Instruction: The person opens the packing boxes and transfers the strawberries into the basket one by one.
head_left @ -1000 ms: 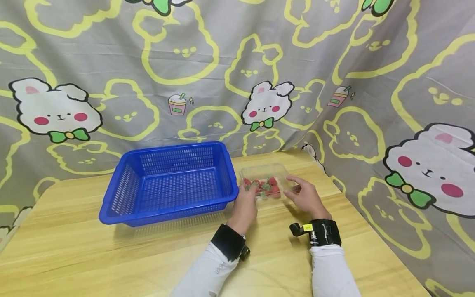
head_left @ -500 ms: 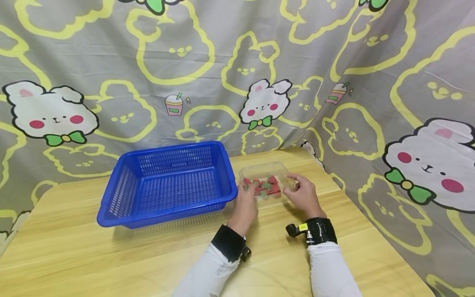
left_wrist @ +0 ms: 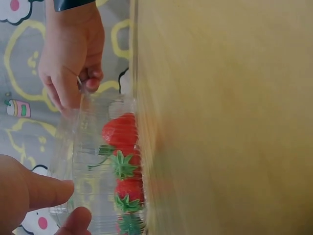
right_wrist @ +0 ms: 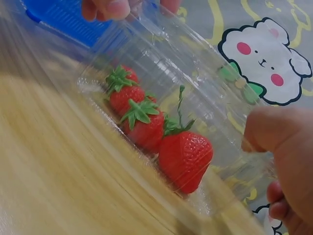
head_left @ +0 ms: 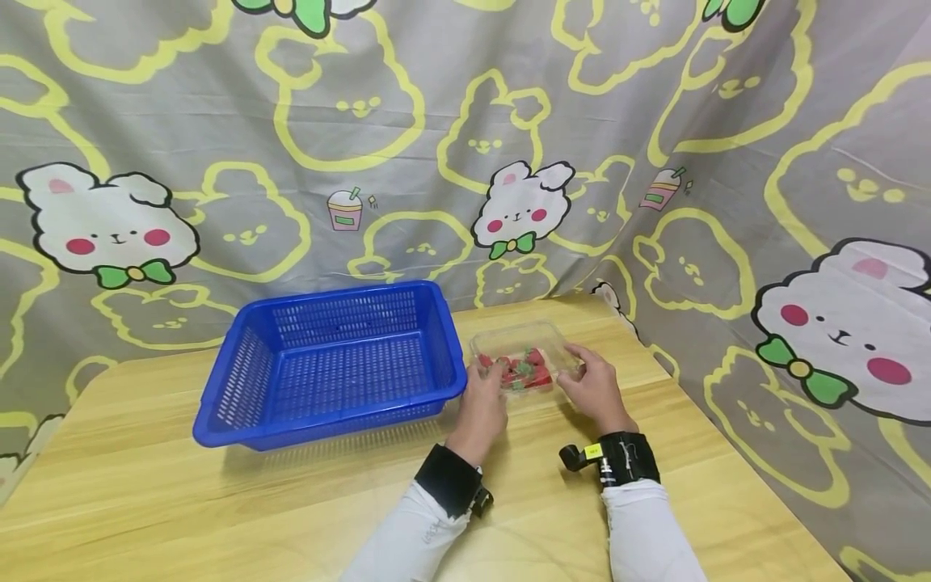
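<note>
A clear plastic box (head_left: pixel 520 330), open at the top, stands on the right part of the table. Several red strawberries (right_wrist: pixel 186 159) with green leafy caps lie in the bottom of it. My left hand (head_left: pixel 482 411) pinches the box's left end between thumb and fingers, with the fingertips over the rim. At the opposite end my right hand (head_left: pixel 596 394) grips the wall, thumb toward me. In the left wrist view, the strawberries show through the ribbed wall (left_wrist: pixel 105 191). Some of my right fingers are hidden behind the plastic.
A large blue perforated basket (head_left: pixel 334 420) stands just left of the box, close to my left hand. Behind the wooden table (head_left: pixel 291 509) hangs a grey curtain (head_left: pixel 407 81) with cartoon rabbits, which also runs along the right side.
My right wrist has shifted slightly to the left. Both hands keep their hold at the two ends of the box, which stays nearly in place.
</note>
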{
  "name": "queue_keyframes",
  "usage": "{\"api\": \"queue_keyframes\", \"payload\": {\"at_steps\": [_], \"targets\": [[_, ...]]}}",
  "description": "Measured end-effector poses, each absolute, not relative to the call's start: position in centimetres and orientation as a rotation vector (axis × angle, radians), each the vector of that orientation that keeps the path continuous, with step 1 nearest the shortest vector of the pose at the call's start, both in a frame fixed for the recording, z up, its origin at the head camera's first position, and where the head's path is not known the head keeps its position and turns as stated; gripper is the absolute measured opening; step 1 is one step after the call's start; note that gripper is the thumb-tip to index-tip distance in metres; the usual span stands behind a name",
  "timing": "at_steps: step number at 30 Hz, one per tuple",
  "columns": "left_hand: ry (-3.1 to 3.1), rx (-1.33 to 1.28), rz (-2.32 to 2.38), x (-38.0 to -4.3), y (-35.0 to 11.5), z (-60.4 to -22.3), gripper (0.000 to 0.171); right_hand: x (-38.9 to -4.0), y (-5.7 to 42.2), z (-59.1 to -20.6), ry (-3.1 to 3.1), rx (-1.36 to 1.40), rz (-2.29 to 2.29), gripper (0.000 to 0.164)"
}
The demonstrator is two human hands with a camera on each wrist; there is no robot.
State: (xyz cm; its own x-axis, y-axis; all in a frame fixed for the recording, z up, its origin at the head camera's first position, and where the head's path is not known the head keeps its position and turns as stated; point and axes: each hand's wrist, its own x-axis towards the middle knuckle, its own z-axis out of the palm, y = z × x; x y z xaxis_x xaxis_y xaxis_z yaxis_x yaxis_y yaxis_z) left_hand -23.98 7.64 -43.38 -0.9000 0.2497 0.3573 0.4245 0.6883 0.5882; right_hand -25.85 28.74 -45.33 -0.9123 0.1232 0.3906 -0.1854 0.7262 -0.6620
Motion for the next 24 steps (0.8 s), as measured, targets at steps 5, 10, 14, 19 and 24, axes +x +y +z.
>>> {"api": "queue_keyframes", "payload": {"at_steps": [5,10,14,19,24], "targets": [[-2.666,-0.523,-1.006,-23.94,7.71,-43.32,0.042,-25.74,28.91,-45.4,-2.501,0.06,1.076,0.046],[-2.669,-0.511,-0.99,-23.96,7.7,-43.29,0.042,-25.81,29.11,-45.45,-2.528,0.057,1.078,0.045],[-2.632,-0.516,-0.97,-24.04,7.59,-43.4,0.044,-25.87,29.11,-45.27,-2.539,0.055,1.064,0.046],[-2.611,-0.522,-0.962,-24.08,7.46,-43.54,0.045,-25.79,28.96,-44.83,-2.551,0.058,1.063,0.046],[-2.614,-0.529,-0.966,-24.07,7.52,-43.55,0.045,-25.48,29.12,-44.52,-2.602,0.05,1.042,0.046]]}}
